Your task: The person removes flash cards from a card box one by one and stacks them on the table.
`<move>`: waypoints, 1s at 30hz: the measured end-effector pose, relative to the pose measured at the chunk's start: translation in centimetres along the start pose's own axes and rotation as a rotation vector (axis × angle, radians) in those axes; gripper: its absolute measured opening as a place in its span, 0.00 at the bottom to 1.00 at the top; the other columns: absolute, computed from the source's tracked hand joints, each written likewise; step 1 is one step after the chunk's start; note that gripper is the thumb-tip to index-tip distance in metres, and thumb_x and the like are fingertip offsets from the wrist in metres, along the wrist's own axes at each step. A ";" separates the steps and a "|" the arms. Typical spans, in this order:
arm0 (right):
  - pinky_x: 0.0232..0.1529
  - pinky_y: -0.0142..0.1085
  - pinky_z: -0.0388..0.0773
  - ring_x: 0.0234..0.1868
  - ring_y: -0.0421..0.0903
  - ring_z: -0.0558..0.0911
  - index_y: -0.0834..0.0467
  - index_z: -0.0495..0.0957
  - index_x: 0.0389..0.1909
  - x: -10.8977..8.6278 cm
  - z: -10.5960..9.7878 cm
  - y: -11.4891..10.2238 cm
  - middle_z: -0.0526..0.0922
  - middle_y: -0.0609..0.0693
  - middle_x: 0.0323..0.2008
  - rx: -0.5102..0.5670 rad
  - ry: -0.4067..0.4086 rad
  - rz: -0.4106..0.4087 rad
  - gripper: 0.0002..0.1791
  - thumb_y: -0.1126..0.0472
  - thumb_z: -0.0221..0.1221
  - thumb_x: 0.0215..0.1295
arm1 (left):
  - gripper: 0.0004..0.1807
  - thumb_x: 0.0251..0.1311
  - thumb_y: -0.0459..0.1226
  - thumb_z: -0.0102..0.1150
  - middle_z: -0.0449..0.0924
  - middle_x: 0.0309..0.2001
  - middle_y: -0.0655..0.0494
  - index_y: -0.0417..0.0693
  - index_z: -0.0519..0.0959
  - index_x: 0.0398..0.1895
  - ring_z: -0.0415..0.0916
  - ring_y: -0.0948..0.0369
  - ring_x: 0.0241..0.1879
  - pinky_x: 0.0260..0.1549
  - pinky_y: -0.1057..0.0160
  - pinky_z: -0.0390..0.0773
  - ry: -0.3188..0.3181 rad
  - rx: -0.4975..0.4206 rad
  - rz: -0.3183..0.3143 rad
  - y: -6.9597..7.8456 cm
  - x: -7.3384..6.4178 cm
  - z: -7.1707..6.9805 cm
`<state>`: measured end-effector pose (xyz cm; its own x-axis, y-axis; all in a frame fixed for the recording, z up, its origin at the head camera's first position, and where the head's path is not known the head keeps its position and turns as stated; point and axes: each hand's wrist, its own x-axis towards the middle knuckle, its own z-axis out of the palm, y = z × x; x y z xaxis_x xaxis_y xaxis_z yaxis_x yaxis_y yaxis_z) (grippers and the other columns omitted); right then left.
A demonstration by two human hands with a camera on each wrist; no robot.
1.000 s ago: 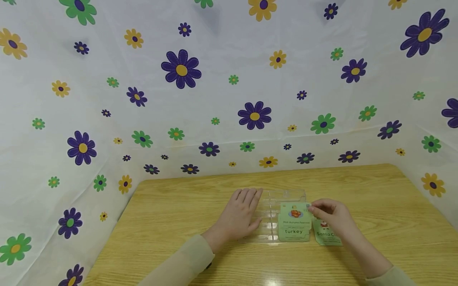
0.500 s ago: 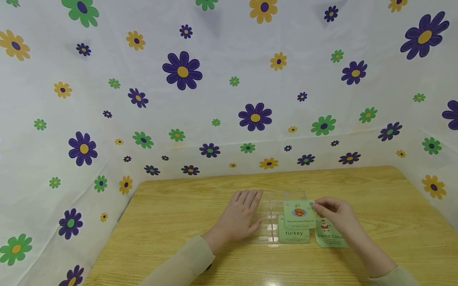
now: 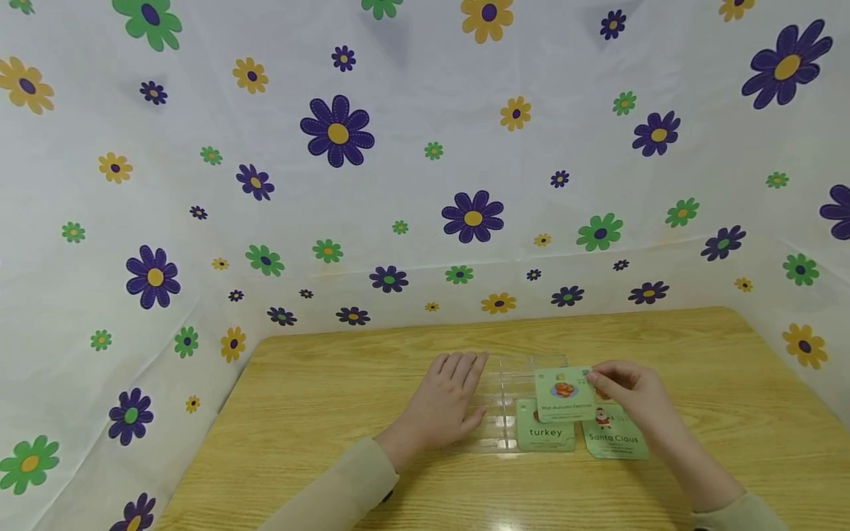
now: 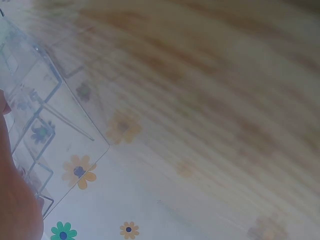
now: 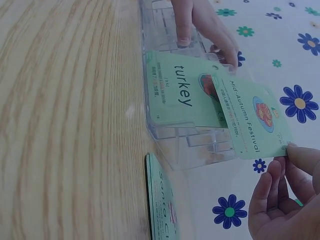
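Between thumb and fingers my right hand (image 3: 627,391) pinches the corner of a green flash card (image 3: 564,405) reading "Mid-Autumn Festival", held up over the clear plastic rack (image 3: 493,422). Below it a "turkey" flash card (image 3: 546,435) leans in the rack's front slot, its upper part covered by the held card in the head view. My left hand (image 3: 448,398) lies with fingers extended across the left side of the rack. To the right of the rack, partly under my right hand, a "Santa Claus" card (image 3: 614,442) lies on the table; the right wrist view shows it topping a stack (image 5: 162,200).
The wooden table (image 3: 345,398) carries the rack near its middle. A white cloth (image 3: 398,184) printed with flowers stands behind and along both sides of the table.
My right hand has lifted the "Mid-Autumn Festival" card up and to the right, away from the "turkey" card. More of the "Santa Claus" card shows. My left hand stays in place.
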<state>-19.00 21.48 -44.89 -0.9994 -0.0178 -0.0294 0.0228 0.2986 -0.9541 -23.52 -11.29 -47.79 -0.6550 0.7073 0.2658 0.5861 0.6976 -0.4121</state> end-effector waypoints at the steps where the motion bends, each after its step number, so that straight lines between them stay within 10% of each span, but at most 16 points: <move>1: 0.45 0.29 0.82 0.39 0.34 0.80 0.72 0.81 0.55 0.0 -0.1 0.0 0.83 0.37 0.34 -0.001 0.002 -0.006 0.18 0.60 0.62 0.78 | 0.47 0.73 0.62 0.50 0.69 0.70 0.51 0.42 0.55 0.83 0.69 0.56 0.65 0.68 0.53 0.70 -0.002 0.000 -0.001 0.0 0.0 0.0; 30: 0.45 0.27 0.81 0.38 0.32 0.80 0.69 0.82 0.54 -0.1 -1.9 0.3 0.81 0.30 0.33 0.000 0.038 0.015 0.18 0.57 0.60 0.79 | 0.47 0.74 0.62 0.48 0.69 0.70 0.51 0.42 0.54 0.84 0.69 0.55 0.67 0.69 0.52 0.69 -0.017 0.013 0.002 0.1 0.0 0.1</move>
<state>-18.93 23.37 -44.61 -0.9992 0.0224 -0.0322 0.0374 0.2983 -0.9537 -23.50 -11.26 -47.92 -0.6618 0.7067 0.2501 0.5811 0.6944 -0.4244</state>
